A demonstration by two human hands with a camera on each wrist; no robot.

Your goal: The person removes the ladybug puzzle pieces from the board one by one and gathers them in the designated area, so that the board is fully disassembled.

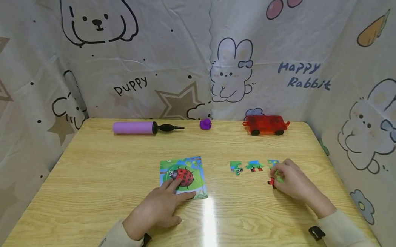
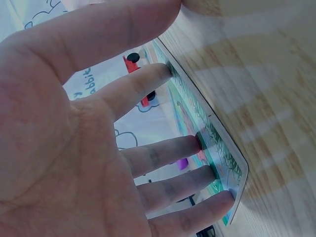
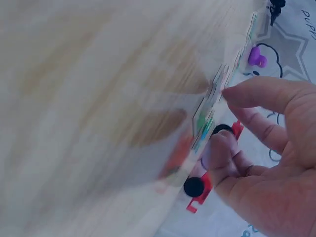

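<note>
My left hand (image 1: 160, 208) rests with spread fingers on the lower edge of a square picture board (image 1: 199, 184) showing a ladybug. In the left wrist view the fingertips touch the board (image 2: 219, 140) and the thumb is out to the side. On the right, my right hand (image 1: 293, 180) is low over the table, thumb and fingers curled about a green jigsaw puzzle piece (image 1: 278, 176). A red puzzle piece (image 1: 271, 182) shows just below those fingertips. Another puzzle piece (image 1: 272, 162) lies behind them, partly covered by the hand. Two more lie leftward, a green puzzle piece (image 1: 235, 167) and a blue-green puzzle piece (image 1: 254, 165).
Along the back edge of the wooden table (image 1: 88, 192) lie a purple hand pump (image 1: 134, 127) with a black nozzle, a small purple toy (image 1: 205, 124) and a translucent red toy car base (image 1: 266, 125) with black wheels. Printed cloth (image 1: 174, 61) hangs around the table.
</note>
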